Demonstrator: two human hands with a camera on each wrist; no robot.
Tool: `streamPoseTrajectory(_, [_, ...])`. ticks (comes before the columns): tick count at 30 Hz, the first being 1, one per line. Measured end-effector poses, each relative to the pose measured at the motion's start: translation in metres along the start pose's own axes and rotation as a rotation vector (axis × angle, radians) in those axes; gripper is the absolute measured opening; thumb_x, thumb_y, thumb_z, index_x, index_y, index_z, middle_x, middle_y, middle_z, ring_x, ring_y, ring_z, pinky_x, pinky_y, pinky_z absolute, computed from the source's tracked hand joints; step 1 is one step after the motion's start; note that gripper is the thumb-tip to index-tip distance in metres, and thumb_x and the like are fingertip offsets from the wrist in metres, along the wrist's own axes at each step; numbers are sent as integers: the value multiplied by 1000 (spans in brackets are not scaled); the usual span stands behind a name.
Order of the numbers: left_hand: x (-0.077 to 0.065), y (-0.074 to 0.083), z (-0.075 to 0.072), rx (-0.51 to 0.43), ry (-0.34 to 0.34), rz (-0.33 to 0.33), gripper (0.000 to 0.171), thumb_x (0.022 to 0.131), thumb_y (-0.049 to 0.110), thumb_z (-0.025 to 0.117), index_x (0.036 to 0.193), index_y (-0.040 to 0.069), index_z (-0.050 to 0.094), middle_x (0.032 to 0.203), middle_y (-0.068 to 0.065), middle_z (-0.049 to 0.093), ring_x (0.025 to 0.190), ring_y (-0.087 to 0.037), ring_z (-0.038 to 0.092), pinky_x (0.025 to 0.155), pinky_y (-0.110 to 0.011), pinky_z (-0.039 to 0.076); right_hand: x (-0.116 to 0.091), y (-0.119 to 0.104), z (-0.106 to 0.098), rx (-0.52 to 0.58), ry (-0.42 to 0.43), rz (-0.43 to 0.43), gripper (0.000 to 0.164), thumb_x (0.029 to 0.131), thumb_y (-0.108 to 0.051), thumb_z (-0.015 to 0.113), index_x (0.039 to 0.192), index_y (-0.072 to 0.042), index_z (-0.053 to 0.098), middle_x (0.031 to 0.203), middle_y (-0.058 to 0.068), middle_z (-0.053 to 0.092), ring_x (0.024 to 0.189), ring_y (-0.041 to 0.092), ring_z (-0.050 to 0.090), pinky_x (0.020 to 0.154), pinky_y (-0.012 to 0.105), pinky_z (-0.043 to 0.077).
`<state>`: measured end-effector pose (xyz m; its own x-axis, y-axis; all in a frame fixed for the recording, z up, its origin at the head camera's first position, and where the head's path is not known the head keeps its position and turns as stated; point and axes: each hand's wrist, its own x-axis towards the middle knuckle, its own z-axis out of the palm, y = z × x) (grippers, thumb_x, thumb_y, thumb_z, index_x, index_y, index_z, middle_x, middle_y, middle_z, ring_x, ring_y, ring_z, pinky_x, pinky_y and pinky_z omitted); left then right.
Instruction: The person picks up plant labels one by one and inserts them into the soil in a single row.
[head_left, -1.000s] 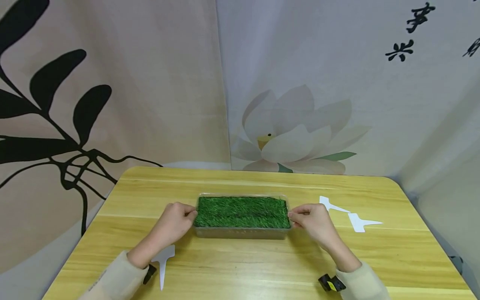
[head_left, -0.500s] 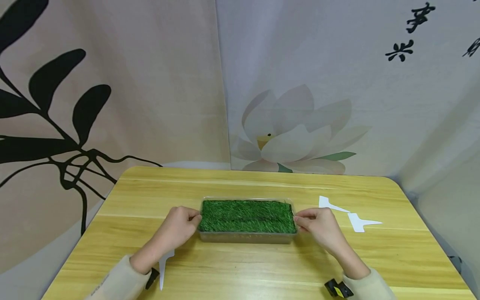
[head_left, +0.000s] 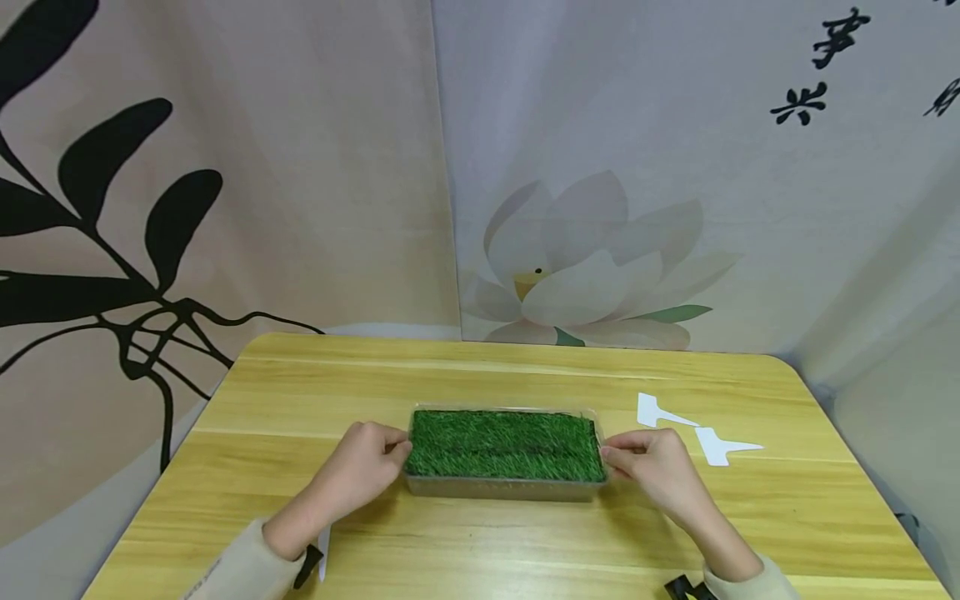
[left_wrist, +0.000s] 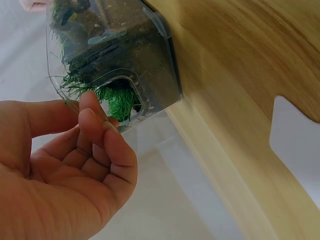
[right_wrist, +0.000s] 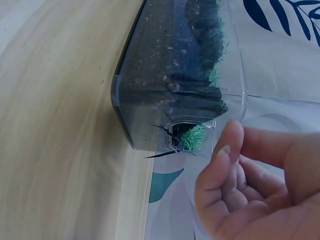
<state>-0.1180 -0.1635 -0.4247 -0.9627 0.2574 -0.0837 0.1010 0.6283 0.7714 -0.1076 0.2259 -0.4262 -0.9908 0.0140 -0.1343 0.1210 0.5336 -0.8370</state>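
A clear plastic box (head_left: pixel 501 489) stands on the wooden table, topped with a mat of green artificial grass (head_left: pixel 506 444). Dark, soil-like filling with pale specks shows through its wall (right_wrist: pixel 150 85) in the right wrist view. My left hand (head_left: pixel 367 462) pinches the rim at the box's left end with thumb and forefinger, the other fingers curled in. At the opposite end, my right hand (head_left: pixel 658 468) pinches the rim the same way. In the left wrist view, grass blades poke through a rounded opening (left_wrist: pixel 122 100) in the end wall, close to my fingertips.
Two white T-shaped plant labels (head_left: pixel 723 446) lie on the table (head_left: pixel 480 550) to the right of the box. A third label (head_left: pixel 324 550) is partly hidden under my left forearm. Behind the table's far edge hangs a printed cloth (head_left: pixel 360 167).
Both hands and the box between them have shifted toward me and slightly to the right. My left forearm now covers more of the label beside it.
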Motion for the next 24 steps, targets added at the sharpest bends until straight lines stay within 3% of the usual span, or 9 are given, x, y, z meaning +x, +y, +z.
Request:
streamPoseTrajectory(4, [-2, 1, 2, 24, -3, 23, 22, 102, 2, 60, 92, 0, 79, 48, 5, 40, 42, -6, 27, 42, -18, 26, -4, 1, -3, 17, -6, 12, 15, 95, -9, 75, 106, 1, 80, 82, 6, 76, 78, 25, 72, 73, 34, 59])
streamPoseTrajectory(9, [-5, 3, 5, 36, -26, 49, 33, 103, 2, 59, 73, 8, 72, 48, 7, 37, 42, -5, 27, 42, -17, 26, -10, 4, -5, 29, -10, 32, 17, 95, -9, 76, 107, 2, 79, 85, 7, 77, 79, 24, 72, 73, 33, 60])
streamPoseTrajectory(12, [-8, 5, 7, 24, -43, 41, 26, 102, 2, 58, 85, -2, 77, 46, 7, 39, 41, -4, 26, 40, -17, 25, -14, 6, -7, 5, -5, 32, 17, 94, -11, 77, 106, 1, 79, 85, 7, 77, 78, 22, 72, 72, 33, 60])
streamPoseTrajectory(16, [-11, 8, 10, 5, -44, 40, 23, 102, 2, 59, 114, -9, 76, 45, 4, 43, 39, -4, 24, 39, -18, 25, -18, 9, -10, -34, 2, 34, 16, 94, -12, 78, 103, 0, 80, 82, 5, 77, 75, 22, 72, 69, 33, 58])
streamPoseTrajectory(19, [-13, 10, 12, 23, -55, 59, 28, 103, 2, 58, 80, -1, 74, 47, 7, 38, 41, -3, 25, 42, -17, 26, -21, 10, -13, -48, 0, 40, 16, 93, -14, 79, 103, -1, 80, 79, 4, 75, 73, 22, 71, 68, 32, 57])
streamPoseTrajectory(21, [-14, 10, 14, 36, -56, 73, 42, 103, 2, 59, 63, 11, 57, 49, 9, 33, 43, -3, 26, 44, -17, 27, -23, 11, -15, -52, -8, 46, 16, 93, -14, 79, 103, 0, 80, 77, 4, 74, 72, 22, 69, 68, 32, 56])
streamPoseTrajectory(23, [-14, 11, 15, 54, -57, 87, 50, 103, 2, 59, 60, 19, 41, 51, 10, 30, 44, -3, 26, 45, -17, 27, -25, 12, -16, -59, -17, 42, 15, 93, -14, 79, 102, -1, 80, 77, 4, 74, 71, 22, 68, 67, 32, 56])
streamPoseTrajectory(24, [-15, 12, 16, 58, -56, 93, 50, 103, 2, 59, 60, 20, 41, 51, 10, 29, 44, -3, 26, 45, -17, 27, -26, 12, -17, -61, -22, 41, 14, 93, -14, 79, 101, -1, 80, 77, 4, 73, 71, 22, 68, 67, 32, 55])
